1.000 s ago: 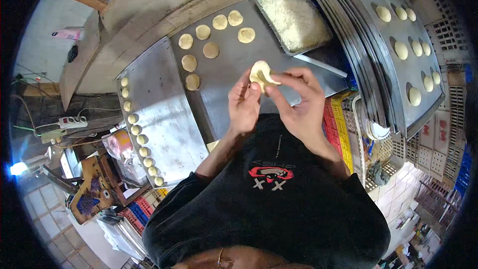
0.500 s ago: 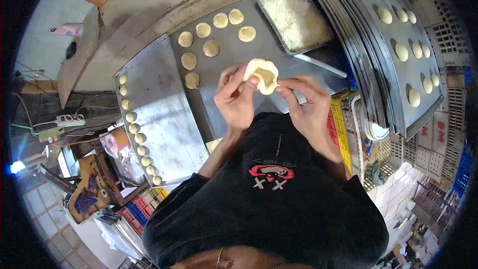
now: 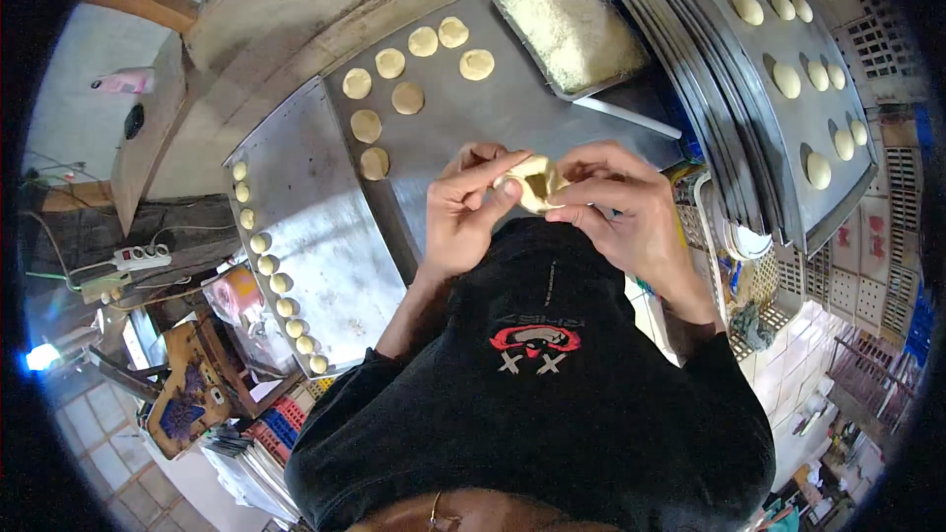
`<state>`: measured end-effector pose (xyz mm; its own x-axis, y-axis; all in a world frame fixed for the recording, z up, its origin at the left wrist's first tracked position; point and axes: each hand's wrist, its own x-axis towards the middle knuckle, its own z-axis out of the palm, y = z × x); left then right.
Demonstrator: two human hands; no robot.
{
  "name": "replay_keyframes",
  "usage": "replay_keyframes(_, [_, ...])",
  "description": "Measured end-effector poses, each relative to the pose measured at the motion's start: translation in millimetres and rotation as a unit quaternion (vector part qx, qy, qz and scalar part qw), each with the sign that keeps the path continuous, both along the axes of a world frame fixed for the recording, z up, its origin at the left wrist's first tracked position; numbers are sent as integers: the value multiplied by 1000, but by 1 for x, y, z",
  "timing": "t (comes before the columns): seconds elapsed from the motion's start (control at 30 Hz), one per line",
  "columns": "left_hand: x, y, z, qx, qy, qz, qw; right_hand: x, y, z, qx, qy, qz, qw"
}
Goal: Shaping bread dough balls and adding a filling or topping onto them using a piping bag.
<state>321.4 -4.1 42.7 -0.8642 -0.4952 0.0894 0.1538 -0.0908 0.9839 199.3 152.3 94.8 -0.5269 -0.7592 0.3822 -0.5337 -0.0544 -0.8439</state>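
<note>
Between my two hands, in front of my chest, is a piece of dough [image 3: 535, 183] folded up like an open pouch, with a dark hollow in its middle. My left hand [image 3: 467, 205] pinches its left side, thumb on the near rim. On the opposite side my right hand [image 3: 623, 214] grips the rim between thumb and fingers. Beyond them, flat dough rounds [image 3: 407, 98] lie on a dark metal tray [image 3: 532, 128]. A shallow pan [image 3: 567, 25] at the back holds a pale, grated-looking filling.
To the left, a metal tray [image 3: 330, 236] carries a row of small dough balls [image 3: 266, 264] along its outer edge. Stacked trays [image 3: 724, 108] stand at the right, the top one bearing rounded dough pieces [image 3: 786, 80]. A white bar [image 3: 628, 117] juts out beside the pan.
The dough's rim has been drawn upward and inward, so its opening is narrower. My right hand has come closer to my left. The whole view has shifted slightly.
</note>
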Motion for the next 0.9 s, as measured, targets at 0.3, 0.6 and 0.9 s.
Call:
replay_keyframes(0.3, [-4,6,25,-326,13,27,945,-8,2,-2,59,39,-35,997])
replay_keyframes(0.6, [-2,-9,15,-378,62,-4,924,-4,5,2,45,5,18,999])
replay_keyframes(0.9, [-2,27,13,-317,36,29,947,6,-2,0,88,67,-69,992])
